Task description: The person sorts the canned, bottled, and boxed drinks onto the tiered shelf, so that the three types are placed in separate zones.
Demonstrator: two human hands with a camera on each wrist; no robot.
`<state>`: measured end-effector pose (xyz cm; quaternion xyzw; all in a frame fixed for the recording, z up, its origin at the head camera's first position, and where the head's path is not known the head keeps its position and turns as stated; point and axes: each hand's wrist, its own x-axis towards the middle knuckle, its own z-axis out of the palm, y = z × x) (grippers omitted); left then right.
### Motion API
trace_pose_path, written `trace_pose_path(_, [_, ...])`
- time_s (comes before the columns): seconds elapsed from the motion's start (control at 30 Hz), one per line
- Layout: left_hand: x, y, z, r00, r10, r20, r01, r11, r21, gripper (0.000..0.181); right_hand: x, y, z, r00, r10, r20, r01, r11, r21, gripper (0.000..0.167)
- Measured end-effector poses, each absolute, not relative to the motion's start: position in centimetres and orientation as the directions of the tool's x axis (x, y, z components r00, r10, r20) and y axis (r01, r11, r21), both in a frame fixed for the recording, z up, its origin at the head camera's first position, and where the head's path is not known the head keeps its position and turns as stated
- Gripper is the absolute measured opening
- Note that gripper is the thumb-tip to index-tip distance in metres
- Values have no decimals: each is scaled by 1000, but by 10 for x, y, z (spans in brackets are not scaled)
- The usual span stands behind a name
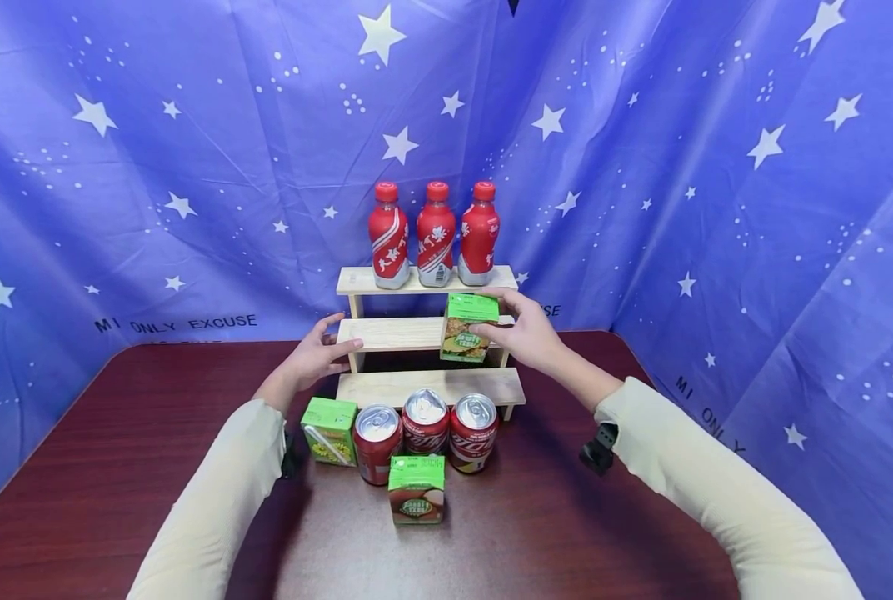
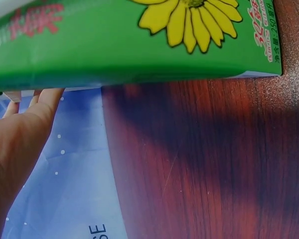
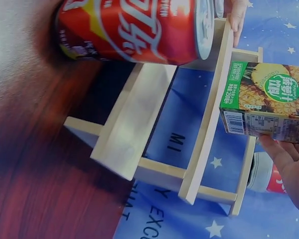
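Note:
My right hand (image 1: pixel 527 333) holds a green-topped pineapple juice carton (image 1: pixel 471 329) between thumb and fingers, at the right end of the middle step. In the right wrist view this juice carton (image 3: pixel 269 97) is upright relative to the wooden stand, its base close to the middle board. With its thumb over the board, my left hand (image 1: pixel 315 354) grips the left end of the three-tier wooden display stand (image 1: pixel 386 333). Three red bottles (image 1: pixel 435 237) stand in a row on the top step. The bottom step (image 1: pixel 431 387) bears nothing.
In front of the stand are three red cola cans (image 1: pixel 472 433), a green carton with a straw (image 1: pixel 330 432) at their left, and another juice carton (image 1: pixel 416 492) nearest me. A star-patterned blue cloth (image 1: pixel 214 167) hangs behind the dark red wooden table (image 1: pixel 551 517).

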<state>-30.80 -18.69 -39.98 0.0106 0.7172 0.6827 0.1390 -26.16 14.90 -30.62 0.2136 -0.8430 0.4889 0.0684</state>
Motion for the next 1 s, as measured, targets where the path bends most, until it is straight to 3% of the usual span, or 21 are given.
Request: trace_pose_path(1.0, [-309, -190, -402, -955, 233, -181, -177, 41, 983, 79, -295, 86, -303, -902, -318, 293, -407, 395, -824, 50])
